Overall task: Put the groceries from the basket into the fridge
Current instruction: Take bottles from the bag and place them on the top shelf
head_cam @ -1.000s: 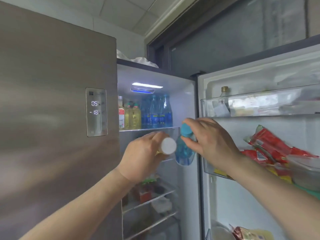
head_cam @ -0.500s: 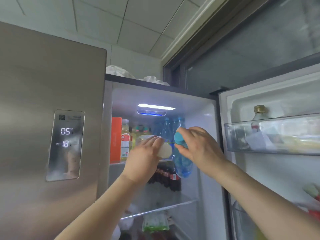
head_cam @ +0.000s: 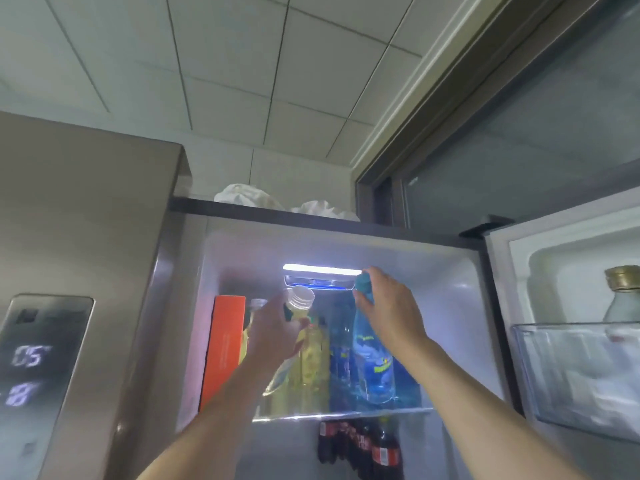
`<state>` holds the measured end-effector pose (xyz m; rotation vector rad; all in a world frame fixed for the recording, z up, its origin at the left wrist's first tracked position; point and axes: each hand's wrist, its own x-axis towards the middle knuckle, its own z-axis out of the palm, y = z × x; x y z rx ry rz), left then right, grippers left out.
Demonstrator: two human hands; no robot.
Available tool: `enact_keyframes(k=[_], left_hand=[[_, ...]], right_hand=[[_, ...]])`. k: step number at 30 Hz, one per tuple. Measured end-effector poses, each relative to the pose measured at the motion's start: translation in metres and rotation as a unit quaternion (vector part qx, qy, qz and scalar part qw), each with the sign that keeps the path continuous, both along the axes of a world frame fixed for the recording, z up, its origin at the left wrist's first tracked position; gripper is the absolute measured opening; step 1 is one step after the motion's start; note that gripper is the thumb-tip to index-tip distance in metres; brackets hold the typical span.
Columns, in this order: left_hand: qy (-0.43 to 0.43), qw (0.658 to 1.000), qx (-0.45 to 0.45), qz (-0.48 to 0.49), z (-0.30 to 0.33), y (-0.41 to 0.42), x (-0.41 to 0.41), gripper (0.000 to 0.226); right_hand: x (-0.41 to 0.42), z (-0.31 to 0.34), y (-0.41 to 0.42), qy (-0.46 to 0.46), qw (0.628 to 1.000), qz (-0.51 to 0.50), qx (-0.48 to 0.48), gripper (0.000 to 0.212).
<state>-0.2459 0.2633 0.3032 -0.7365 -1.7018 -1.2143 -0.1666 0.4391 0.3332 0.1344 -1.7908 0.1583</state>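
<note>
Our right hand (head_cam: pixel 388 310) curls around the teal cap of the blue bottle (head_cam: pixel 372 362), which stands upright on the fridge's top shelf (head_cam: pixel 339 412). Our left hand (head_cam: pixel 273 336) grips the yellow bottle (head_cam: pixel 294 337) below its white cap, tilted over the shelf's near edge, right of an orange box (head_cam: pixel 223 348).

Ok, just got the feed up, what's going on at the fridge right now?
A person is loading two bottles onto the fridge's top shelf at once. The left hand grips a white-capped bottle of yellowish drink, tilted and not yet set down. The right hand holds a blue bottle by its blue cap, upright, with its base at or just above the shelf. An orange carton and more bottles already stand there, and cola bottles sit on the shelf below.
</note>
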Motion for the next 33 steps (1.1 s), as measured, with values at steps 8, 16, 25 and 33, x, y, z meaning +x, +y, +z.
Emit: enact_keyframes(k=[8,16,25,33], left_hand=[[0.052,0.996,-0.057,0.038,0.011,0.008,-0.042,0.068],[0.035,0.989,-0.106,0.093,0.005,0.027,-0.071,0.059],[0.049,0.968,-0.154,0.194,0.007,0.032,-0.083,0.057],[-0.005,0.956,-0.193,0.221,0.008,0.03,-0.089,0.074]], right_hand=[[-0.058,-0.003,0.018,-0.004,1.0,-0.006,0.004,0.031],[-0.084,0.009,0.024,-0.037,0.998,-0.058,0.009,0.017],[-0.098,-0.001,0.034,-0.109,0.982,-0.117,0.103,0.064],[-0.104,-0.01,0.048,-0.165,0.979,-0.1,0.063,0.062]])
